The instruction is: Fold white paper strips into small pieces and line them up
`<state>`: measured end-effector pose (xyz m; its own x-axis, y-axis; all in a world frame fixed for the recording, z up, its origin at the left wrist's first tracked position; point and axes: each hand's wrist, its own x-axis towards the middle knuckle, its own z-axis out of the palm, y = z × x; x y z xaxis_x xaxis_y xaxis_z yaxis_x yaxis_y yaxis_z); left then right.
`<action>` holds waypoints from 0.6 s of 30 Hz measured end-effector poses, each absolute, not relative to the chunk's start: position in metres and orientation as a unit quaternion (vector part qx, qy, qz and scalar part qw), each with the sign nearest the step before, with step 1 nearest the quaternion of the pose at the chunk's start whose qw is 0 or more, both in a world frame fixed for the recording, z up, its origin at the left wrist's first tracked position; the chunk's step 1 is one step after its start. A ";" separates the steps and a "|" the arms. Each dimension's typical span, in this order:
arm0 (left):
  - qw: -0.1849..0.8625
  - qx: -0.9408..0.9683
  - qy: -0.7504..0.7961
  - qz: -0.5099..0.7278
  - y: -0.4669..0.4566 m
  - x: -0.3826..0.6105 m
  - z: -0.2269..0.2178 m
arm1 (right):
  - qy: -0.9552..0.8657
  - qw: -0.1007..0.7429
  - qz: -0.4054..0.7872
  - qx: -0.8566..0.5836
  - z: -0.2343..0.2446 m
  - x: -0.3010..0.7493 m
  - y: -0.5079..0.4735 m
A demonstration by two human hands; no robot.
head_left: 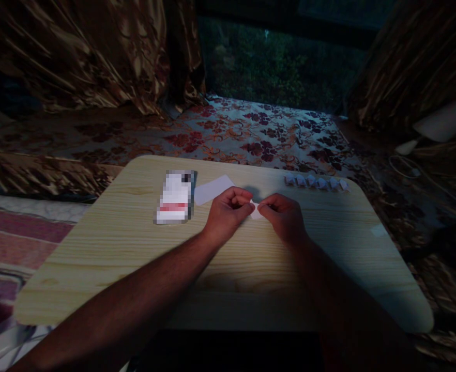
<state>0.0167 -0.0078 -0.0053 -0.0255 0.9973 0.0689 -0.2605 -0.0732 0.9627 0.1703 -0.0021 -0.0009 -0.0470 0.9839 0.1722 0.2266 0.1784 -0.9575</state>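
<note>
A small piece of white paper [256,211] is held between my two hands over the middle of the wooden table [127,263]. My left hand [230,209] pinches its left side with thumb and forefinger. On the other side, my right hand [284,213] grips it the same way. The fingers partly cover the paper, so any folds in it are hard to make out. Just beyond my left hand lies a flat white paper strip [212,190]. Several small folded paper pieces [316,182] stand in a row near the table's far right edge.
A box-like white item with a red band, blurred out [173,197], lies left of the strip. A pale scrap [378,230] rests near the right edge. Behind the table is a ledge with floral cloth [259,129], between curtains [127,57]. A white lamp [443,122] stands at right.
</note>
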 end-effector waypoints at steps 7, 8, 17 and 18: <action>0.519 0.467 0.411 0.587 -0.008 0.017 -0.005 | -0.611 0.469 0.407 -0.491 0.000 0.170 -0.002; 0.516 0.468 0.410 0.588 -0.008 0.018 -0.005 | -0.614 0.467 0.405 -0.490 0.001 0.170 -0.002; 0.509 0.467 0.431 0.581 -0.008 0.015 -0.005 | -0.623 0.451 0.393 -0.504 -0.002 0.172 -0.002; 0.506 0.467 0.431 0.582 -0.008 0.015 -0.006 | -0.626 0.450 0.391 -0.503 -0.002 0.172 -0.001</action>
<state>0.0152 -0.0079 -0.0056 -0.0503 0.9929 0.1074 -0.1869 -0.1150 0.9756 0.1720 -0.0014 -0.0025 -0.0890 0.9815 0.1698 0.2776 0.1881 -0.9421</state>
